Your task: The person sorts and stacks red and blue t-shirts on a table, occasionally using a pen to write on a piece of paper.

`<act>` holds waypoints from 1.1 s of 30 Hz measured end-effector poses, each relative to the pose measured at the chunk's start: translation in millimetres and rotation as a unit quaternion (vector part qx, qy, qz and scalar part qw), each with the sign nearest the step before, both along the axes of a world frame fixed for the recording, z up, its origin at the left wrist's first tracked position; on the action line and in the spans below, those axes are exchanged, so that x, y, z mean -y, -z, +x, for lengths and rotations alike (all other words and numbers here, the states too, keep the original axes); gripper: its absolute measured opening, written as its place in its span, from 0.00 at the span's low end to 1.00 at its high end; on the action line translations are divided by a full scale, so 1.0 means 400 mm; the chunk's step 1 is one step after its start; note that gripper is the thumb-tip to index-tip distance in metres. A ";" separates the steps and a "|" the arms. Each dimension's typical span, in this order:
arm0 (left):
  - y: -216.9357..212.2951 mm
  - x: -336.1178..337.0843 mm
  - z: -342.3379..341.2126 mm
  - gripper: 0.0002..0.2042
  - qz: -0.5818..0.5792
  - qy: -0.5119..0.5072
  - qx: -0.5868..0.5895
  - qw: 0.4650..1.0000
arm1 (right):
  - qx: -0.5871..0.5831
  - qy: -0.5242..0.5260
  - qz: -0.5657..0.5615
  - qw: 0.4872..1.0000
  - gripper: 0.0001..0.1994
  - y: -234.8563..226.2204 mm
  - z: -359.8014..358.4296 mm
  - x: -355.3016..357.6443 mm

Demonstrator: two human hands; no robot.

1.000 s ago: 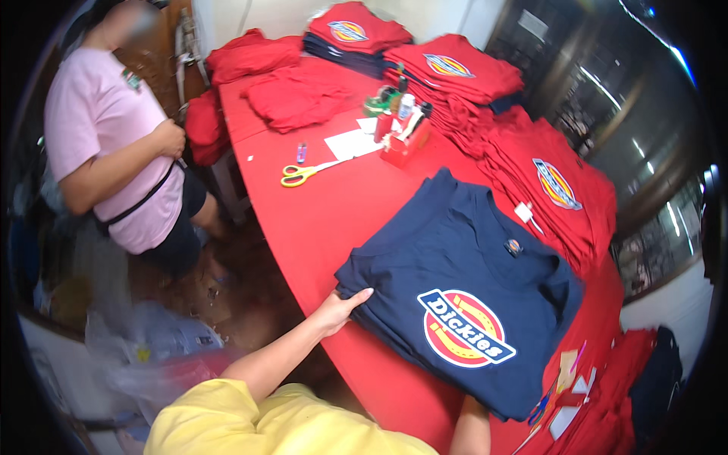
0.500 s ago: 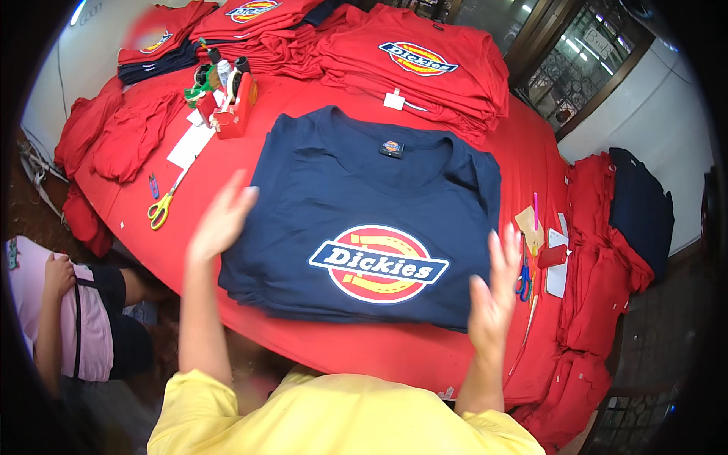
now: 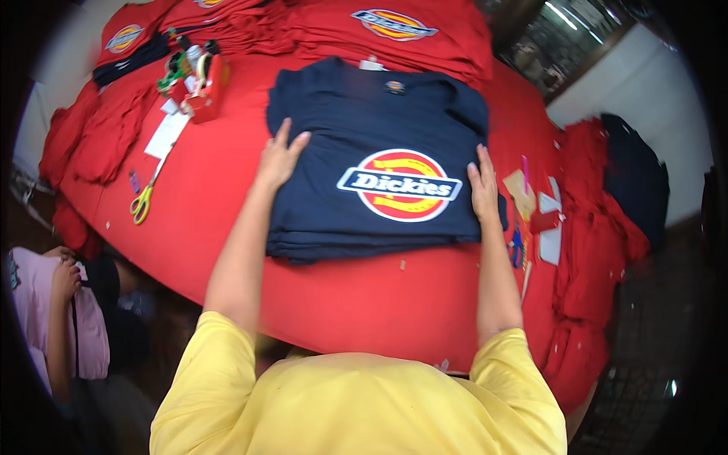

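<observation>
A stack of navy T-shirts (image 3: pixel 326 182) lies in front of me on the red cloth; the top one has a printed red, yellow and white emblem (image 3: pixel 406 186) and a small neck label (image 3: pixel 394 87). My left hand (image 3: pixel 280 158) rests on the stack's left edge, thumb and fingers apart. At the opposite edge, my right hand (image 3: pixel 483 186) lies flat along the side, its fingers stretched upward. Neither hand grips the fabric. Several folded layers show at the near edge of the stack.
Red T-shirt piles (image 3: pixel 394 38) line the far side. At left are a red tape dispenser (image 3: pixel 208 91), white paper (image 3: pixel 167 135) and yellow-handled scissors (image 3: pixel 142 203). Blue-handled scissors (image 3: pixel 517 246) and a red item (image 3: pixel 544 221) lie at right, beside red garments (image 3: pixel 588 227). A person (image 3: pixel 64 303) sits at lower left.
Both hands have come onto the sides of the navy stack from just off it. The stack has shifted away from me, and its near edge looks straighter.
</observation>
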State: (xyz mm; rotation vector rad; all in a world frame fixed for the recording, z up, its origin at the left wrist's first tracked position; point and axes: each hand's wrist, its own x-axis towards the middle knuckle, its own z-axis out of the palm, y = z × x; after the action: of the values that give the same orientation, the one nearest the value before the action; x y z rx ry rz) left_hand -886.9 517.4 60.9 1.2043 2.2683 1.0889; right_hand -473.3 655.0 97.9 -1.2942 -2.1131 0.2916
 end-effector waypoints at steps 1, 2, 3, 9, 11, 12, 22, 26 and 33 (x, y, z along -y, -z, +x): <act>-0.001 0.009 -0.010 0.42 0.002 0.007 -0.013 1.000 | -0.111 0.014 0.016 0.994 0.27 -0.015 0.017 0.013; -0.007 0.012 -0.012 0.41 -0.010 0.010 -0.014 1.000 | -0.121 0.097 0.080 0.985 0.23 -0.004 0.064 0.040; -0.014 0.018 -0.012 0.41 -0.026 0.010 -0.018 0.999 | -0.166 0.174 0.068 0.968 0.19 0.015 0.107 0.076; -0.094 0.042 0.029 0.37 -0.049 -0.015 -0.136 0.989 | 0.158 0.170 0.089 0.969 0.17 0.226 0.318 0.277; -0.088 0.081 0.013 0.33 0.025 -0.024 -0.143 0.989 | 0.204 0.196 0.092 0.955 0.19 0.231 0.374 0.285; -0.084 0.104 0.006 0.31 0.061 -0.026 -0.148 0.987 | 0.234 0.201 0.096 0.947 0.20 0.236 0.409 0.283; -0.077 0.463 0.112 0.13 0.158 -0.091 0.108 0.977 | -0.154 -0.105 0.077 0.979 0.09 -0.058 -0.057 0.414; -0.132 0.452 0.104 0.11 0.173 -0.034 0.126 0.976 | -0.152 -0.375 0.090 0.910 0.10 -0.087 -0.392 0.506; -0.158 0.485 0.079 0.18 0.234 0.034 0.250 0.939 | -0.188 -0.384 0.067 0.901 0.12 -0.076 -0.605 0.506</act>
State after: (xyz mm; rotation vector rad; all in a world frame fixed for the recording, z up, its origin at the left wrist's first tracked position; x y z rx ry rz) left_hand -855.5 323.2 124.2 0.9957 1.6202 1.7406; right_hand -715.3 452.5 128.4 -0.2312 -2.1501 0.6514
